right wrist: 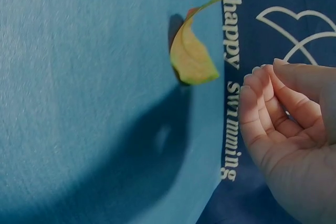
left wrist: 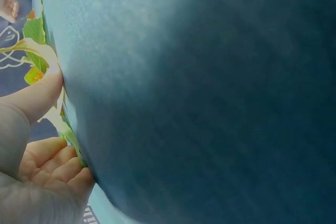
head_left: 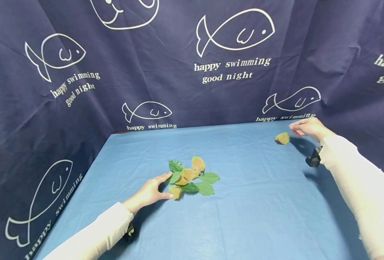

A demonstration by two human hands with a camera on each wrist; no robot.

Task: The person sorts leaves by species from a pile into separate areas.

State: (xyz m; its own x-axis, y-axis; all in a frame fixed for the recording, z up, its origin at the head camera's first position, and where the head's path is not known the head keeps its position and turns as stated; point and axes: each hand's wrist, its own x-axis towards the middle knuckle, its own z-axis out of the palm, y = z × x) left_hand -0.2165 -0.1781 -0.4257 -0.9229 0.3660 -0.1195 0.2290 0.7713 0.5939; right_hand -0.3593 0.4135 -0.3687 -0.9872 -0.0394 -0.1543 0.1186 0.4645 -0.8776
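And here on the blue desk [head_left: 244, 216] two hands are working well apart! The left hand [head_left: 149, 192] is resting at the edge of a leaf cluster [head_left: 190, 174], thumb and fingers spreading away from each other; the thumb is apparently touching a yellowish leaf [head_left: 175, 191] on the near side, and the forefinger is reaching a small green leaf [head_left: 175, 177]. Out on the far right, the right hand [head_left: 310, 128] is hovering just beside a lone yellow-green leaf [head_left: 283, 138], its thumb tip and fingertips pressing together and, as far as the right wrist view is showing, pinching nothing. That lone leaf is lying near the far edge, curling up off the cloth with its stalk sticking out (what a handy little handle!). Handling these well is calling for a feather touch, I'm judging: a stalk or a raised rim is offering the safest pinch, while a squeeze across the thin blade is risking a crease. Over in the cluster, leaves are overlapping, so lifting a top one straight up is looking wiser than dragging one out from underneath and scattering its neighbours
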